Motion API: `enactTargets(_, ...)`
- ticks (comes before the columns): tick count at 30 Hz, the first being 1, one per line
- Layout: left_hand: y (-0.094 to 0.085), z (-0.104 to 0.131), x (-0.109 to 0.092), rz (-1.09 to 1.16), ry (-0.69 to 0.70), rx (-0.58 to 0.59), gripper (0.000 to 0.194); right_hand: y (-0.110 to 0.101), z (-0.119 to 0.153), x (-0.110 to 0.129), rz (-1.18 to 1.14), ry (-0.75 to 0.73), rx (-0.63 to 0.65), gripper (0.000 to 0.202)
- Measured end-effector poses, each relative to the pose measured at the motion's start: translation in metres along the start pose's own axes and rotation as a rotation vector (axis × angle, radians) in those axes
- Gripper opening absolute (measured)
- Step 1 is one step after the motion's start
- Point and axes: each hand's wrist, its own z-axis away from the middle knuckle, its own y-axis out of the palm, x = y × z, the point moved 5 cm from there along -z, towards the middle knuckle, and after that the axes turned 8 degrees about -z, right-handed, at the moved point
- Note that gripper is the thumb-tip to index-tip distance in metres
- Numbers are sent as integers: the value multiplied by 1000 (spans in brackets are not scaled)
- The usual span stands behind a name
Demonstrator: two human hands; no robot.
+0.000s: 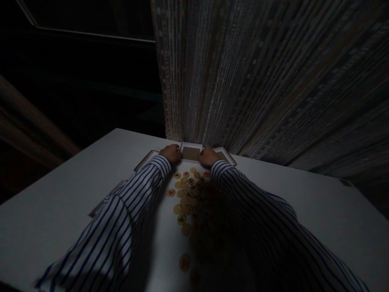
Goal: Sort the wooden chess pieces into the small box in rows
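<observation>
At the table's far side, a shallow open box (191,145) with pale walls and a brown inside lies between my hands. My left hand (171,153) is closed at its left edge, fingers bent. On its right edge my right hand (208,157) is closed in the same way. Both sets of fingertips are partly hidden and dim. Round wooden Chinese chess pieces (184,201), some with red or black characters and some plain, lie spread between my forearms. Many of them sit in the dark shadow of my right arm.
Another shallow box or lid (225,154) lies just right of my right hand. A similar one (146,160) is partly behind my left wrist. A flat pale item (106,198) shows beside my left forearm. A striped curtain (212,73) hangs at the white table's (304,202) far edge.
</observation>
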Motion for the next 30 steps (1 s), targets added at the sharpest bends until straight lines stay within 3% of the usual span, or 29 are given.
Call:
enactTargets(5,2,1,-2,10,7,0,39,3,1,2,-29,-23,76,34)
enactTargets(12,-4,0,-1,41,-5,-52,39,-1,1,4,-51,-39,42,29)
enactTargets(19,-20,11,1,105,-19,-126,39,-14,8,10,-82,-66,-31,21)
enactTargets(30,-56,44,-2,253,-49,-292,36,-46,41,22,-169,-136,-91,22)
